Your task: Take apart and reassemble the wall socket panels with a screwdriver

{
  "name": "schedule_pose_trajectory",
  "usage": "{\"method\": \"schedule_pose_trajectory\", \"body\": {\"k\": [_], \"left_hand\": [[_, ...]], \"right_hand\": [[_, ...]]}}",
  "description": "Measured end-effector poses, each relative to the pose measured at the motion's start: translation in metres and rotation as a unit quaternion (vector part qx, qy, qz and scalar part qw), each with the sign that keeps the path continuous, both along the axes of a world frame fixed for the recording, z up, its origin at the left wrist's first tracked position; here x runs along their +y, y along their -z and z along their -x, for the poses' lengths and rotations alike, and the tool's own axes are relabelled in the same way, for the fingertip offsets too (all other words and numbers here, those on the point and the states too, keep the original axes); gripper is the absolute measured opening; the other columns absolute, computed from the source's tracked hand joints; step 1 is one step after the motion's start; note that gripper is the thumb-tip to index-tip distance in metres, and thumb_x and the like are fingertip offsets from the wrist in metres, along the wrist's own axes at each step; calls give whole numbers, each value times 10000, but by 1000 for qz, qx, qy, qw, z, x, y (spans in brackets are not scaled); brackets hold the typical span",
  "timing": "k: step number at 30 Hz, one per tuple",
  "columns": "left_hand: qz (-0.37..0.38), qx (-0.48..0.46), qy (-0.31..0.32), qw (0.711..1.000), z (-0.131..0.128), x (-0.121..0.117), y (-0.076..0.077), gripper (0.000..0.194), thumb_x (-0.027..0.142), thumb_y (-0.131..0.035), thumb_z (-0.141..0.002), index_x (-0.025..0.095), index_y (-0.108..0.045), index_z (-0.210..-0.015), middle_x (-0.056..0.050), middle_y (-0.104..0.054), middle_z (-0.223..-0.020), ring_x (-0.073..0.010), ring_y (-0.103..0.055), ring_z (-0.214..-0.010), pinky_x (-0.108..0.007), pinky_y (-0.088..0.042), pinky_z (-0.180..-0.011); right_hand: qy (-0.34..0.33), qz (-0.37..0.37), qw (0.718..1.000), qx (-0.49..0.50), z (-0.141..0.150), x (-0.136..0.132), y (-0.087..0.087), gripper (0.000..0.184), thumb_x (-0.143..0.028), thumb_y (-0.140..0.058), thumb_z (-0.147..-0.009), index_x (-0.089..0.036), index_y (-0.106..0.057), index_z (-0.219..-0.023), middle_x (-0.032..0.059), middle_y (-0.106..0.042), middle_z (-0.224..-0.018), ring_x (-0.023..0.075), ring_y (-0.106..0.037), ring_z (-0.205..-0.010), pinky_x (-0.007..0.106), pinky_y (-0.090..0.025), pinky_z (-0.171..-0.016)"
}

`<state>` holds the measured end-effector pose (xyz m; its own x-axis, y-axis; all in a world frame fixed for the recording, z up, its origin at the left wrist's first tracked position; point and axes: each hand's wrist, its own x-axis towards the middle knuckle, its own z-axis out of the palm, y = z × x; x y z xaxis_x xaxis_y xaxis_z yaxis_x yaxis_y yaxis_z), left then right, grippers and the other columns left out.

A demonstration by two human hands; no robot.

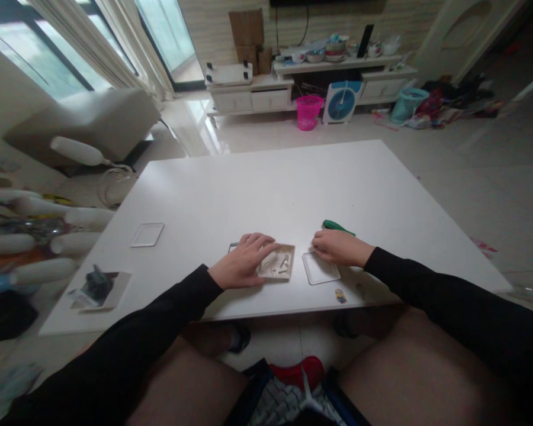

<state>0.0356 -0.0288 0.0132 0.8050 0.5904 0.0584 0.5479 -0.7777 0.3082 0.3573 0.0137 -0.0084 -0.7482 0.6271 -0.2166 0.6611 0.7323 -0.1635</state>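
My left hand (244,260) lies with its fingers stretched over the left side of a shallow, light-coloured box (286,273). Several small pale and metallic pieces (282,263) lie in that box. A dark-edged corner of another thing (233,246) peeks out behind my left hand, mostly hidden. My right hand (337,245) is closed, fingertips pinched together over the far edge of a square, white, thin-rimmed panel (322,272). What the fingertips hold is too small to make out. Behind my right hand lies a green-handled tool (337,226), its other end hidden.
Near the table's front edge is a small yellow-and-blue cartoon figure piece (340,296). A similar square frame (148,235) lies on the left of the white table (266,189). An open box with dark contents (98,287) stands at the left front corner.
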Motion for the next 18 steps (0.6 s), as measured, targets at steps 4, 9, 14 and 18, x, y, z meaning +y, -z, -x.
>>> {"method": "schedule_pose_trajectory", "body": {"k": [4, 9, 14, 18], "left_hand": [[4, 1, -5, 1000, 1, 1, 2, 773, 341, -755, -792, 202, -400, -1464, -166, -531, -1388, -358, -489, -1242, -518, -397, -1031], [15, 18, -5, 1000, 0, 1, 5, 745, 453, -761, -823, 199, -436, -1444, -165, -566, -1365, -349, -518, -1219, -502, -391, -1019], [72, 15, -19, 997, -1, 1, 9, 661, 587, -762, -820, 218, -551, -1327, -134, -629, -1316, -332, -569, -1199, -492, -380, -1027], [137, -3, -58, 989, -1, 1, 8, 569, 615, -715, -867, 217, -603, -1258, -101, -685, -1225, -310, -604, -1161, -478, -382, -1038]], "right_hand": [[-2, -3, 1000, -5, 1, -1, -1, 189, -204, -558, -987, -150, -672, -846, 114, -700, -955, 211, -648, -868, 321, -413, -784], [-3, -6, 1000, -11, 1, 0, 0, 191, -207, -555, -989, -148, -677, -854, 111, -693, -954, 208, -641, -865, 321, -409, -780], [-6, -6, 1000, -9, 1, -1, -1, 187, -192, -551, -983, -145, -680, -855, 112, -690, -949, 212, -639, -858, 325, -410, -779], [-7, -3, 1000, -3, 1, -1, -2, 171, -179, -566, -973, -147, -680, -850, 111, -686, -936, 210, -636, -851, 324, -409, -780]]}}
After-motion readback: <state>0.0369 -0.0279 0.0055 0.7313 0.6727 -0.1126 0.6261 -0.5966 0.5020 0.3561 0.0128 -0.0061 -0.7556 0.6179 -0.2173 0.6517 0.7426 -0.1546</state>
